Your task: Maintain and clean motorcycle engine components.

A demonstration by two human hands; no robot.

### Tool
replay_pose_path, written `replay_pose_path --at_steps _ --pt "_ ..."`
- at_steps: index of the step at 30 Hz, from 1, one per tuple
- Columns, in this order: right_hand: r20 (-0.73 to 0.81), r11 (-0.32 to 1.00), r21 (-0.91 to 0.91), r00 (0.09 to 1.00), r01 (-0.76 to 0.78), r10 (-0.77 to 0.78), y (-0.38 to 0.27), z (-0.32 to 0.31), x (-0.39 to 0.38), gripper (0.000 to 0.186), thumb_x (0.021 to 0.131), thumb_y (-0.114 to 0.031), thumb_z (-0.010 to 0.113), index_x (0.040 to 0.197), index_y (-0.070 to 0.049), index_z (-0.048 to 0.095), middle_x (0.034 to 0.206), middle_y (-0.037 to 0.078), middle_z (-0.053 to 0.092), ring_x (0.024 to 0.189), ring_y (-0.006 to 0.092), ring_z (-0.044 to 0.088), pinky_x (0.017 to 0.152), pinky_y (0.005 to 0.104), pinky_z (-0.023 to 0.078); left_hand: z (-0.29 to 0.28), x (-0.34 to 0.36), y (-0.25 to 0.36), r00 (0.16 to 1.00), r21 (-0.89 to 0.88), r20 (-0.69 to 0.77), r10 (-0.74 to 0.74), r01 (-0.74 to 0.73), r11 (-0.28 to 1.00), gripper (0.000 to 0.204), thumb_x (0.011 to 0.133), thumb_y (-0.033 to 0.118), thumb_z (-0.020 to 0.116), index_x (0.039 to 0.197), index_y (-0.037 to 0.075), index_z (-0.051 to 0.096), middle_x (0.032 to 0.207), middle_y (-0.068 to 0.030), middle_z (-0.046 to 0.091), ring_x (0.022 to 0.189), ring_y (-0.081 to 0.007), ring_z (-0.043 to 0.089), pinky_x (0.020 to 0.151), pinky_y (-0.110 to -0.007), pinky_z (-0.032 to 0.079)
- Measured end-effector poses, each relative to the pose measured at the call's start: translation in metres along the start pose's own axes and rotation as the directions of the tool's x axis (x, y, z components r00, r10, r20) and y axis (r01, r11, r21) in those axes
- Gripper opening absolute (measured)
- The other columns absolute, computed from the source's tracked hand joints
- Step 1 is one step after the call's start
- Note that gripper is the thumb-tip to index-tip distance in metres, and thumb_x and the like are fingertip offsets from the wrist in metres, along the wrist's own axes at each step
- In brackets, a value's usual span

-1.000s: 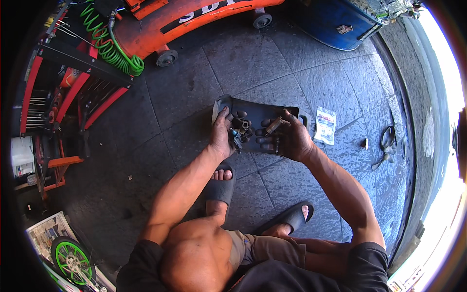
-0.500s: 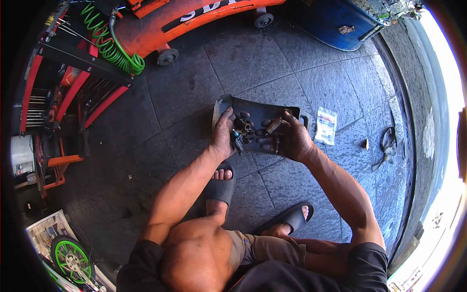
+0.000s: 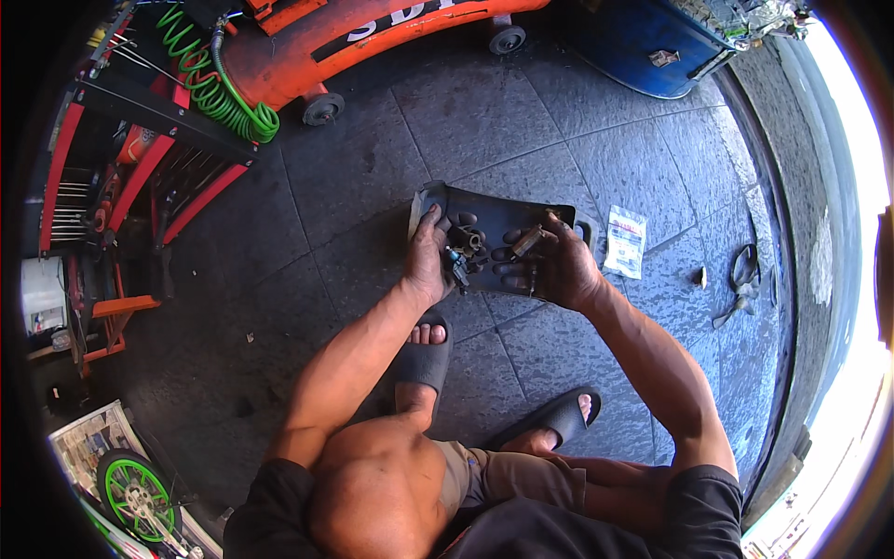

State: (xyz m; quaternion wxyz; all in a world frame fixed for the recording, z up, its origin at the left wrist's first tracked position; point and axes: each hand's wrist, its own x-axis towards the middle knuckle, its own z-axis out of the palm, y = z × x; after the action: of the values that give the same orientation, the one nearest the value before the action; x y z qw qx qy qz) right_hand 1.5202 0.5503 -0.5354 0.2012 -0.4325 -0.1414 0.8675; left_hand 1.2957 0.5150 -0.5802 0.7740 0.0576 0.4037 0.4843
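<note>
A black plastic tray (image 3: 507, 203) with a handle opening at its right end lies on the floor beneath both hands. My left hand (image 3: 426, 261) is curled around a dark metal part (image 3: 473, 244) with a ring-shaped opening. Beside this part, a small bluish piece (image 3: 456, 265) shows near the palm; its kind is unclear. My right hand (image 3: 570, 268) faces it, palm inward, with the fingers pointing left. A short brownish metal part (image 3: 527, 245) rests across those fingers, near the thumb. Both hands are blackened with grime, which blurs the finger outlines against the tray.
Right of the tray lies a white packet (image 3: 625, 244), with a black strap (image 3: 744, 275) farther right. An orange tank (image 3: 372, 37) on wheels and a blue drum (image 3: 643, 56) stand at the back. Left are a red-black tool rack (image 3: 140, 140) and a green-rimmed wheel (image 3: 138, 494).
Almost nothing differs. My hands and the metal parts hold nearly the same places over the tray, and the view has shifted very slightly.
</note>
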Motion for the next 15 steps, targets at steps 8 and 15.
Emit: replay_pose_path --at_steps 8,15 --pt "-0.031 1.0 -0.001 1.0 0.0 0.0 0.0014 -0.0042 0.0041 0.077 0.089 -0.076 0.041 0.118 -0.008 0.061 0.112 0.015 0.064 0.102 0.0279 0.063 0.09 0.0466 0.047 -0.0001 0.0016 -0.0016 0.999 -0.028 -0.041 -0.004 0.002 1.0 0.06 0.094 0.064 0.04 0.112 0.011 0.061 0.093 -0.0089 0.068 0.082 -0.0221 0.067 0.075 -0.037 0.055" --pt "-0.039 1.0 0.01 0.999 0.004 -0.003 0.0058 -0.0012 0.0082 0.077 0.09 -0.076 0.038 0.118 -0.008 0.061 0.112 0.014 0.064 0.102 0.0271 0.062 0.088 0.0436 0.046 -0.0062 0.0004 -0.0013 0.997 -0.044 -0.073 0.008 -0.011 0.999 0.061 0.094 0.065 0.041 0.114 0.011 0.06 0.095 -0.0089 0.066 0.084 -0.0233 0.065 0.078 -0.039 0.054"
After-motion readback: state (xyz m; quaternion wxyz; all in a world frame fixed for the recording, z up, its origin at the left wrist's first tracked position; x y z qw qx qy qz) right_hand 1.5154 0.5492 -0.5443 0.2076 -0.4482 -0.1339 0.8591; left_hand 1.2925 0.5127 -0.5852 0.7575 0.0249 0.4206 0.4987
